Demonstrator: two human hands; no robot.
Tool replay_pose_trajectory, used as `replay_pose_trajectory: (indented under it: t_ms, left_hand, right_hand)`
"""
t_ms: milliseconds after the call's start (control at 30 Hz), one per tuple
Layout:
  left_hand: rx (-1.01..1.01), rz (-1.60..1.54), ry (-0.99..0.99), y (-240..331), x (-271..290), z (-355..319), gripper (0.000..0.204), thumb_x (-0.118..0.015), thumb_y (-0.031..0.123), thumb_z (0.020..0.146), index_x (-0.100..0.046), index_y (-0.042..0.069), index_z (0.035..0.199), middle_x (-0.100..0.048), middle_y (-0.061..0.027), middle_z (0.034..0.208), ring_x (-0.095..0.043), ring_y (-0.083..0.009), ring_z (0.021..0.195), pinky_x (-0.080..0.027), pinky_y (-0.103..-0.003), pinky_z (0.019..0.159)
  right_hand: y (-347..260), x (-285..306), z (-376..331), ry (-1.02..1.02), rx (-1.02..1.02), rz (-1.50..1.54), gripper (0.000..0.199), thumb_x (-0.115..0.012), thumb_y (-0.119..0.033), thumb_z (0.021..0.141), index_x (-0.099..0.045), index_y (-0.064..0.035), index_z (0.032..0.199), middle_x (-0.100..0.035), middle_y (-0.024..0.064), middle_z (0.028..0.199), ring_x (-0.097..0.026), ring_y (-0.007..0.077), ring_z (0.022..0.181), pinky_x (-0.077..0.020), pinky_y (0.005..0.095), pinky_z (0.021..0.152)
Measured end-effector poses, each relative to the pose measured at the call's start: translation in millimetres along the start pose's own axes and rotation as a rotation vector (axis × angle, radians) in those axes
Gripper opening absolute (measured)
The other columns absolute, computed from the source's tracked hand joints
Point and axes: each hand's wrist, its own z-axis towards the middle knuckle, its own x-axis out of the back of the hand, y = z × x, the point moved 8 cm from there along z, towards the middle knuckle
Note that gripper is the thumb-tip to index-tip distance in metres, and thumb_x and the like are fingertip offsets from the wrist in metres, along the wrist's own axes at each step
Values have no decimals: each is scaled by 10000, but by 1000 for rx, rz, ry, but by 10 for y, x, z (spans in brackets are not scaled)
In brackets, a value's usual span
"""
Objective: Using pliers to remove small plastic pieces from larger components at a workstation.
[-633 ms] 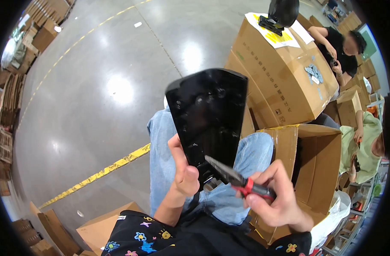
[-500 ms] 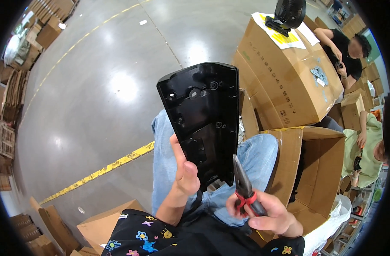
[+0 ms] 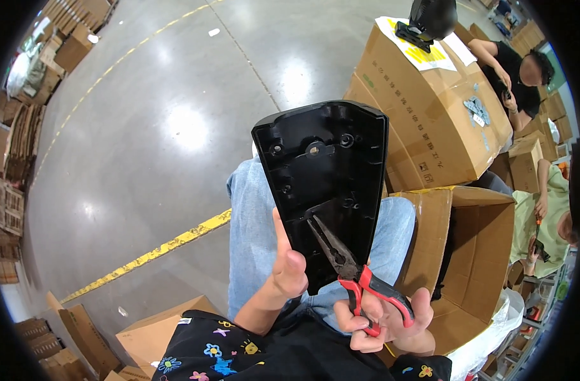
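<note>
**A:** Black moulded plastic cover panel (image 3: pixel 328 184), one of them, was held up in front of the person's knees, hollow ribbed inside facing the camera. Long axis ran near upright, leaning a bit: rounded wider end up and slightly right, narrower end down by the left hand (image 3: pixel 289 267). That hand was wrapped round the lower left edge, thumb pressed flat along the side, the other fingers hidden behind the plastic.

**B:** And the tool?

**A:** One pair of long-nose pliers with red and black handles (image 3: pixel 353 273). Right hand (image 3: pixel 391 320) was closed round the handles, fingers curled over both. Nose pointed up and left, tips touching the inside of the panel near its middle. The tips looked pressed together, but I couldn't tell if they were pinching anything.

**B:** What else was around?

**A:** Blue jeans (image 3: pixel 252 235) behind the panel, two legs. One open brown cardboard box (image 3: pixel 474 254) just right of the knees, flaps up. One bigger closed cardboard carton (image 3: pixel 423 114) behind it, with a black object on top. Two other people at the right edge, one in a black top (image 3: pixel 515 70), one in a green top (image 3: pixel 544 209). One yellow floor line (image 3: pixel 156 254) crossed the grey concrete floor (image 3: pixel 144 127) diagonally.
</note>
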Motion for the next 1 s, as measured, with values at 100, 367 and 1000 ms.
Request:
replay_pose_trajectory:
  t_ms: [100, 367, 1000]
  left_hand:
    - [23, 9, -26, -65, 12, -10, 1050, -393, 875, 678, -493, -71, 1123, -578, -137, 965, -645, -249, 758, -535, -341, 653]
    - [31, 16, -61, -57, 51, -2, 1037, -416, 852, 697, -482, -72, 1163, -590, -151, 979, -645, -254, 771, -540, -348, 668]
    - [-179, -69, -391, 148, -193, -16, 707, -503, 467, 920, -148, -19, 1291, -367, -143, 1240, -394, -156, 1112, -336, -302, 949]
  right_hand:
    - [-2, 11, -25, -61, 51, 37, 765, -314, -825, 776, -333, -72, 904, -307, 86, 904, -281, 72, 469, -216, 210, 446]
    - [-76, -21, 3, 77, 6, -80, 679, -347, -761, 824, -393, -101, 979, -301, 113, 856, -182, 24, 453, -154, 179, 379]
    - [-269, -386, -243, 251, 125, 38, 524, -301, -486, 963, -321, 16, 1115, -333, 196, 923, -194, 12, 416, -163, 184, 341]
